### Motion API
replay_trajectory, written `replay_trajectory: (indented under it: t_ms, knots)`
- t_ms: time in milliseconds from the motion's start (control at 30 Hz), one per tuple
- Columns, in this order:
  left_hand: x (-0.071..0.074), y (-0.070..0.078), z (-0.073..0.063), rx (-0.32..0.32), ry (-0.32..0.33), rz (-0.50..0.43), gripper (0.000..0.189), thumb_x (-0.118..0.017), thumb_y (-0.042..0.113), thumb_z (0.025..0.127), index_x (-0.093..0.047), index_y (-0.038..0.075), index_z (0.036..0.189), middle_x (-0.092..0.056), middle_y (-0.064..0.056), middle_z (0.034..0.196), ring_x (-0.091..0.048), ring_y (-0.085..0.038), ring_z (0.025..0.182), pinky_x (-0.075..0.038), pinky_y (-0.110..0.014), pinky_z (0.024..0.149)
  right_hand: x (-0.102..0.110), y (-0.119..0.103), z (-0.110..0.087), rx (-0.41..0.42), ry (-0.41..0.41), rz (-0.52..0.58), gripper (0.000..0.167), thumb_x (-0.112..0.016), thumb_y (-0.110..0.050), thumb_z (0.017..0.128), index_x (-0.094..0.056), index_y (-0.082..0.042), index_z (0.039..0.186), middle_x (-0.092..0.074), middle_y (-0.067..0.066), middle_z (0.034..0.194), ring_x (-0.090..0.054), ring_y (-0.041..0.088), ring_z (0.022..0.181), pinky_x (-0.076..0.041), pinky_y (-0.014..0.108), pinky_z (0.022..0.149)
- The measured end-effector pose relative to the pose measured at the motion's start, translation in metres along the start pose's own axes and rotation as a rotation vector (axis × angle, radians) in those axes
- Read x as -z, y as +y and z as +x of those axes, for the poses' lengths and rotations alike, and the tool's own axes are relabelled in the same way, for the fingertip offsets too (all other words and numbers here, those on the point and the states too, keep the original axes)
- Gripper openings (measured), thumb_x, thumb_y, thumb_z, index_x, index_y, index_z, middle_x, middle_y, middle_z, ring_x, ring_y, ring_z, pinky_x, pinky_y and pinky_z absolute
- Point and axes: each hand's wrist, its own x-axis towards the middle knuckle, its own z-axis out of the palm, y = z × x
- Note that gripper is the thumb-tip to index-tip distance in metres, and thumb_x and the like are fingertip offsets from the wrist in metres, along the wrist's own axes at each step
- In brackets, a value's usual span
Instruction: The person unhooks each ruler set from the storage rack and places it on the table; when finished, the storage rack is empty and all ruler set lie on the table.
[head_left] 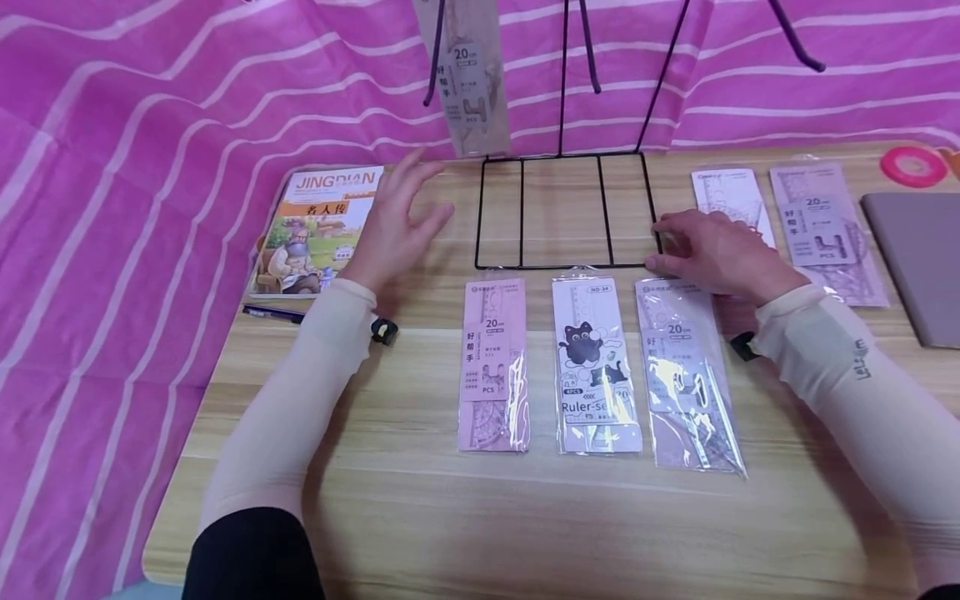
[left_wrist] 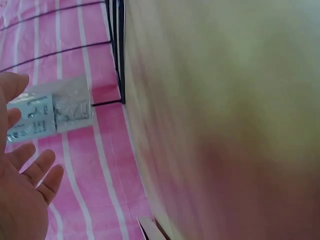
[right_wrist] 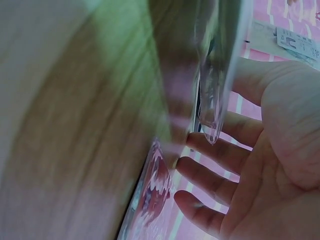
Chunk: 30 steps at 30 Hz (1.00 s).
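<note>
My left hand [head_left: 401, 217] is raised with fingers spread over the magazine's [head_left: 300, 250] right edge, holding nothing. My right hand [head_left: 716, 250] is at the right side of a black wire rack's [head_left: 566, 267] base; its relaxed fingertips are close to the wire, though contact is unclear. A packaged ruler set [head_left: 471, 92] hangs at the rack's left. Before the base lie a pink ruler set [head_left: 495, 358], a white one with black cats [head_left: 592, 358] and a lilac one [head_left: 678, 375]. Partly behind my right hand lies a white ruler set [head_left: 727, 187]; a clear packet edge [right_wrist: 212, 115] shows beside its fingers.
Another lilac ruler set [head_left: 821, 233] lies at the right, beside a grey flat notebook-like item [head_left: 918, 258] and a pink ring [head_left: 913, 167]. A dark pen [head_left: 273, 314] lies below the magazine. Bare hooks [head_left: 592, 67] jut forward above the base. Pink striped cloth [head_left: 262, 75] surrounds the table.
</note>
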Motion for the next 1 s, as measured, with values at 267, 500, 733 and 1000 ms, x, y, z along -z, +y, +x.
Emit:
replay_trajectory:
  t_ms: [267, 500, 733, 1000]
  knots:
    - [-0.003, -0.002, 0.037, 0.034, 0.032, -0.033, 0.056, -0.073, 0.028, 0.100, -0.054, 0.025, 0.152, -0.027, 0.007, 0.175, -0.020, -0.006, 0.160, -0.019, -0.033, 0.132, 0.001, 0.001, 0.001, -0.036, -0.033, 0.007, 0.074, -0.065, -0.054, 0.101, -0.046, -0.008, 0.157, -0.062, 0.019, 0.121, -0.050, 0.039, 0.110, -0.045, 0.060, 0.092]
    - [-0.002, 0.004, 0.061, 0.142, 0.017, -0.052, 0.059, -0.070, 0.025, 0.101, -0.050, 0.034, 0.155, -0.027, 0.013, 0.173, -0.019, -0.002, 0.159, -0.020, -0.031, 0.131, 0.001, 0.001, 0.001, -0.043, -0.031, 0.011, 0.073, -0.065, -0.053, 0.101, -0.047, -0.008, 0.156, -0.063, 0.019, 0.118, -0.051, 0.037, 0.108, -0.045, 0.058, 0.089]
    - [-0.001, 0.004, 0.075, 0.148, 0.032, -0.126, 0.056, -0.071, 0.017, 0.100, -0.054, 0.027, 0.153, -0.037, 0.009, 0.168, -0.032, -0.001, 0.154, -0.024, -0.018, 0.126, 0.000, 0.001, 0.000, -0.065, -0.058, 0.033, 0.076, -0.065, -0.054, 0.101, -0.044, -0.009, 0.158, -0.060, 0.019, 0.121, -0.050, 0.038, 0.111, -0.045, 0.059, 0.093]
    - [0.000, 0.007, 0.085, 0.132, 0.044, -0.233, 0.055, -0.071, 0.010, 0.099, -0.057, 0.025, 0.150, -0.046, 0.006, 0.161, -0.045, -0.006, 0.145, -0.041, -0.029, 0.121, 0.002, 0.001, 0.000, -0.046, -0.049, 0.016, 0.076, -0.064, -0.054, 0.101, -0.044, -0.008, 0.158, -0.058, 0.022, 0.130, -0.049, 0.042, 0.119, -0.044, 0.067, 0.100]
